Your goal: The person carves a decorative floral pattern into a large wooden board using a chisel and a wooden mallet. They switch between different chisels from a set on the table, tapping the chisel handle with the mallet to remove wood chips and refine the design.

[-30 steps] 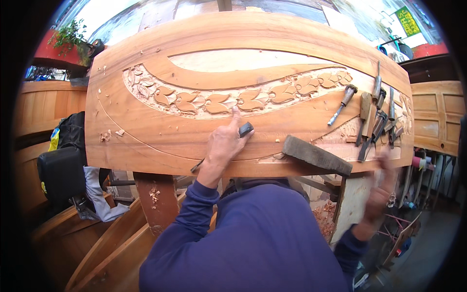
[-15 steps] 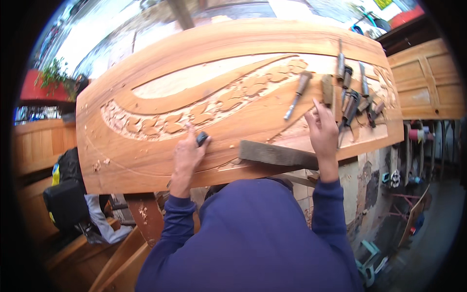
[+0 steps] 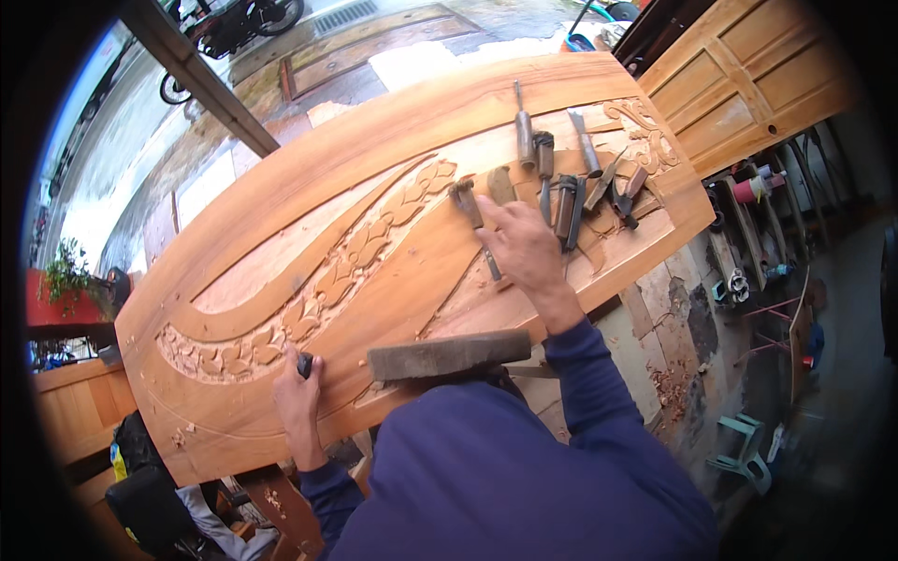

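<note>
Head view: 1 carved wooden panel (image 3: 402,271), broad, warm brown, set slantwise in front of a person in a dark blue top (image 3: 524,467); 1 curved band of carved leaves (image 3: 368,245) running across it, 1 scroll carving (image 3: 644,136) at its far right end, and loose shavings (image 3: 181,436) near its left end. Left hand (image 3: 299,397): resting on the panel below the leaf band, fingers curled around 1 dark-ended tool (image 3: 305,365), whose black end stands out at the thumb side, the rest hidden by the hand. Right hand (image 3: 526,248): over the right half of the panel, fingers extended just beside 1 chisel (image 3: 465,199), its blade pointing toward the person; whether the fingers grip anything cannot be told. Next to that hand: 1 round-ended wooden piece (image 3: 500,185), partly covered, and a cluster of hand tools (image 3: 566,206), several overlapping, on the panel's right part. Beyond these: 1 long thin-shafted tool (image 3: 524,131) and 1 flat-bladed tool (image 3: 585,142). At the near edge: 1 grey-brown wooden block (image 3: 449,355), lying lengthwise. Surroundings: 1 panelled door (image 3: 748,75) at upper right, 1 motorcycle (image 3: 243,23) at upper left, 1 pale green stool (image 3: 744,449) at lower right.
</note>
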Available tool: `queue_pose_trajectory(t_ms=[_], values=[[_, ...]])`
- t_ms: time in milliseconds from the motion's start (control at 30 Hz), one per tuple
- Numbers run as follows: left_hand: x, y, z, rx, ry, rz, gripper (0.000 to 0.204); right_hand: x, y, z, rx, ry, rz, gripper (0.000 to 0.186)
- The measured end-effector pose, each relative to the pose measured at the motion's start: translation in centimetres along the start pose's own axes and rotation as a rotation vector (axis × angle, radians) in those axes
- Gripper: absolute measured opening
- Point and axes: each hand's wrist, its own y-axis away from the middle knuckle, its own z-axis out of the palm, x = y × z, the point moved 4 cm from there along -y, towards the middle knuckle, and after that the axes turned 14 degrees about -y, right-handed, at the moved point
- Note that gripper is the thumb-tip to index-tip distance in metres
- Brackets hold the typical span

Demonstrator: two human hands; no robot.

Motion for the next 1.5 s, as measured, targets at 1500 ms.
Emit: queue_pose_trajectory(t_ms=[1500], values=[[52.2, -20.7, -10.8, 0.608, -0.252, 1.190, 0.054, 26.3, -5.1, -13.5, 0.514, -0.295, 0.376, 0.054]])
